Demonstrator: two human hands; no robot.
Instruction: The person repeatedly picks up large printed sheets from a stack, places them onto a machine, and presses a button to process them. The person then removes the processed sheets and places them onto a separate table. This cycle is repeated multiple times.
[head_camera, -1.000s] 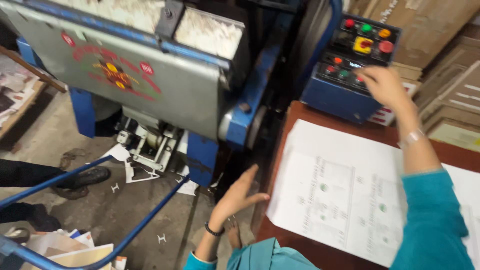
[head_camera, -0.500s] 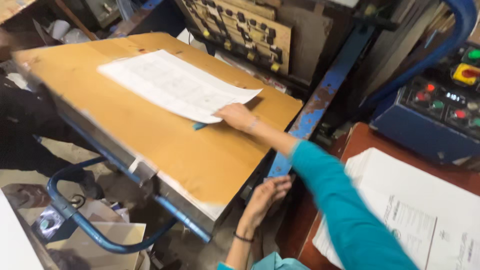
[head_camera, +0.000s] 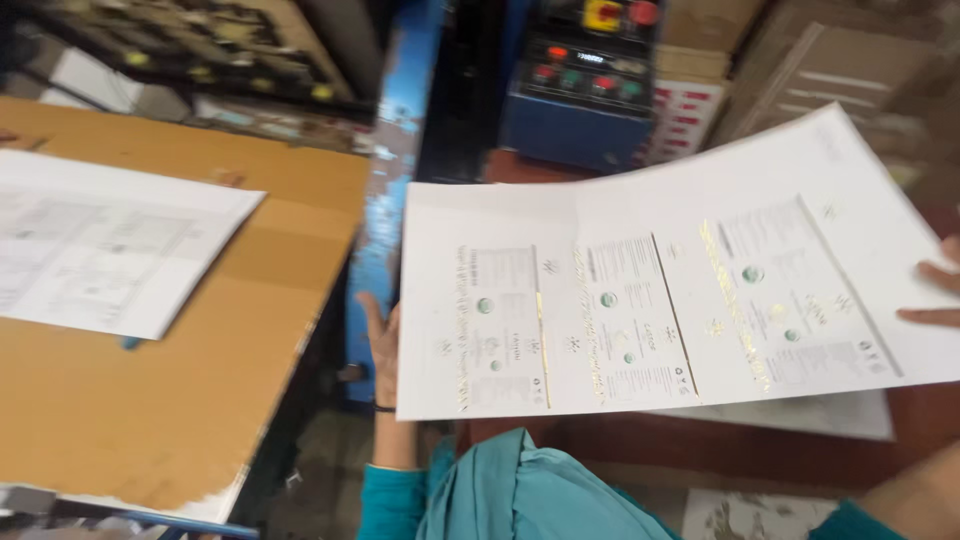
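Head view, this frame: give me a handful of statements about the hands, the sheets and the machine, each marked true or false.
1. Both hands hold one large printed sheet. True: the left hand is at its left edge, the right hand at its right edge.
2. The held sheet is blank. False: it carries panels of print with gold lines and small green round marks.
3. Another white sheet lies on the brown board at the left. True.
4. The control box behind the held sheet is green. False: it is blue, with red and yellow buttons.
5. The left wrist is bare. False: a dark band circles it.
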